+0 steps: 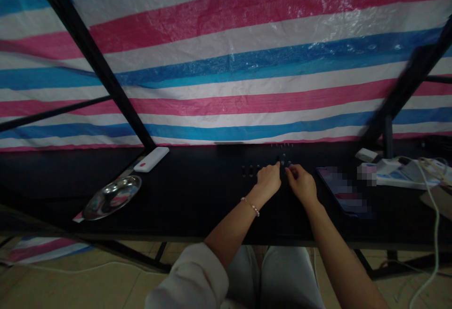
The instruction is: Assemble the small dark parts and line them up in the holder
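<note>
"What's on my screen from the head camera?"

"I'm looking down at a long black table (70, 177), with the person's two bare hands near its middle. The left hand (269, 179) and the right hand (298, 184) sit close together, almost meeting at the fingertips."

"What state are the hands in? Are they holding anything?"

"Both are curved over with the fingers pointing down, neither flat nor in a tight fist. The right fingertips (287, 170) are right at a cluster of small dark pieces (282, 162), and the left fingertips (278, 167) are just beside it. I cannot tell whether either hand is grasping one; the pieces are too small and dark."

"Where are the other pieces?"

"More dark pieces stand farther left (247, 171), and a faint row (281, 145) lies toward the far edge."

"What else do I have on the table?"

"To the left are a white power bank (151, 159) at the far edge and a steel compartment tray (112, 197) nearer me. To the right are a blurred tablet (342, 191) and, beyond it, a white power strip (399, 175) with pale cables (436, 219)."

"And around the person?"

"A beaded bracelet (250, 206) circles the left wrist. A white sleeve (190, 276) and grey trousers (275, 276) fill the near edge. Behind the table hangs a pink, white and blue striped tarp (226, 31) on a black metal frame (92, 55)."
</note>
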A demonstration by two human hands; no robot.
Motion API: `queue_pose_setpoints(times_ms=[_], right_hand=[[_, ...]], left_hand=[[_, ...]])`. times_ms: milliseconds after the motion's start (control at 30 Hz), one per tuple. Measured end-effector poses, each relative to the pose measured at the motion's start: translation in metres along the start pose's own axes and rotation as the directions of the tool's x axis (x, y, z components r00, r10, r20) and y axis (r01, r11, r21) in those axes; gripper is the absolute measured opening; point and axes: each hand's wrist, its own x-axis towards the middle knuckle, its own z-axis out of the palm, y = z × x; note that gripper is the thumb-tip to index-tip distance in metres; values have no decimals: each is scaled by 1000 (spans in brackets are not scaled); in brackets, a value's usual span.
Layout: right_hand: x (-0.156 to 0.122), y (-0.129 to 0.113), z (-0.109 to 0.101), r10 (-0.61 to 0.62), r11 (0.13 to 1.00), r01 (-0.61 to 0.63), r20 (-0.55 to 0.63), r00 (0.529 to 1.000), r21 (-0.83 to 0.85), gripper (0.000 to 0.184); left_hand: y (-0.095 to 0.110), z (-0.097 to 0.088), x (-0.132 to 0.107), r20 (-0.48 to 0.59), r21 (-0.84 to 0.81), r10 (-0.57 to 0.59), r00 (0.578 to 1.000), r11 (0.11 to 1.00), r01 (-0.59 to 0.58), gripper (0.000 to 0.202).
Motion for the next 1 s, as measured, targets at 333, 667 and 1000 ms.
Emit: queue_pose_setpoints(times_ms=[333,667,1000], right_hand=[[-3,1,1,-74,991,83,-87,993,104,26],[-4,1,-1,-69,988,88,-144,987,127,30],[-4,-14,-1,-241,942,245,-44,969,231,29]], left_hand=[[-1,25,15,-101,31,42,994,999,-39,33],[-3,27,16,-215,-53,44,976,997,-56,23],[-41,-15,-37,-321,-789,-276,906,608,-94,9]])
